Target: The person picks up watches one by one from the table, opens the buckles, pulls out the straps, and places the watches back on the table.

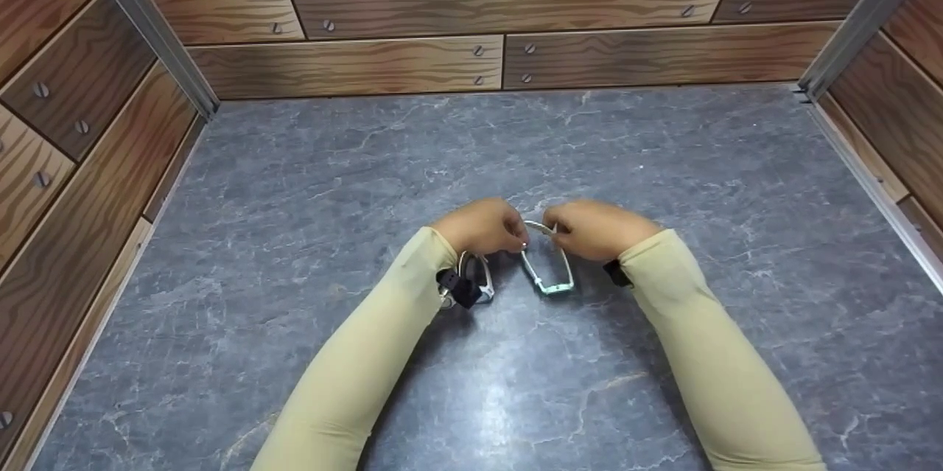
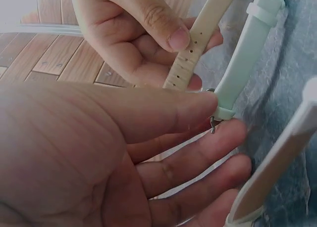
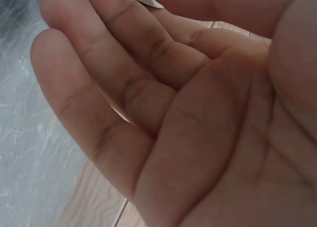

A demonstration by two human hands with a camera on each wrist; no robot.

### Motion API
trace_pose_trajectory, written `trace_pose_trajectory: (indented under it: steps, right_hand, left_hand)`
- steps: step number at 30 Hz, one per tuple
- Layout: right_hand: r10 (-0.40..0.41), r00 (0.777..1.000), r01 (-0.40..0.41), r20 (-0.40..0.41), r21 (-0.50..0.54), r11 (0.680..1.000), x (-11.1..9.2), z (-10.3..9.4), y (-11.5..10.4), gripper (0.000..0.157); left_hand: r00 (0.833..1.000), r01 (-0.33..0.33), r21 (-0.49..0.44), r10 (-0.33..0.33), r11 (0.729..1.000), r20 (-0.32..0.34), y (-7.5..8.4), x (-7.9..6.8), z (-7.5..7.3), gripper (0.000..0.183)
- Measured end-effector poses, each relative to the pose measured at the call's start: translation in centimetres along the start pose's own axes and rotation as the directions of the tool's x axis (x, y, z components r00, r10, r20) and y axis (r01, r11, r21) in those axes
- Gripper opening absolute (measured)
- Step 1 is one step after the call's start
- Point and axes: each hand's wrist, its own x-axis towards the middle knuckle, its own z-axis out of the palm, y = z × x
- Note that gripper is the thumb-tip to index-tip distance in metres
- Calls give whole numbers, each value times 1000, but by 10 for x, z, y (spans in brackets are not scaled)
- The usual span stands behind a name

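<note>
A wristwatch (image 1: 558, 287) with a pale mint-green strap is held between both hands, its strap forming an unclosed loop. My left hand (image 1: 488, 226) pinches the buckle end; in the left wrist view the metal buckle (image 2: 215, 122) shows at the thumb tip. On the other side, my right hand (image 1: 600, 228) pinches the holed strap end (image 2: 190, 51) between thumb and fingers, its beige underside in sight. In the right wrist view the palm and fingers (image 3: 148, 88) fill most of the picture, and only a sliver of strap shows at the top.
Beside the left wrist lies a second watch (image 1: 486, 281) with a whitish strap, partly hidden by the black wrist camera (image 1: 464, 290). Wood-patterned walls (image 1: 390, 62) enclose the grey marbled table (image 1: 368, 154) at the back and sides.
</note>
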Motion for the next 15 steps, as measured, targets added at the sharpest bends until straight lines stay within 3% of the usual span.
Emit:
trace_pose_trajectory:
  steps: [7, 15]
  right_hand:
    - [31, 999, -31, -21, 11, 999, 0, -1, 3, 17]
    - [85, 995, -84, -49, 19, 996, -5, -6, 0, 28]
  left_hand:
    - [993, 50, -61, -56, 997, -102, 4, 4, 4, 16]
    - [966, 13, -112, -41, 994, -255, 2, -7, -9, 22]
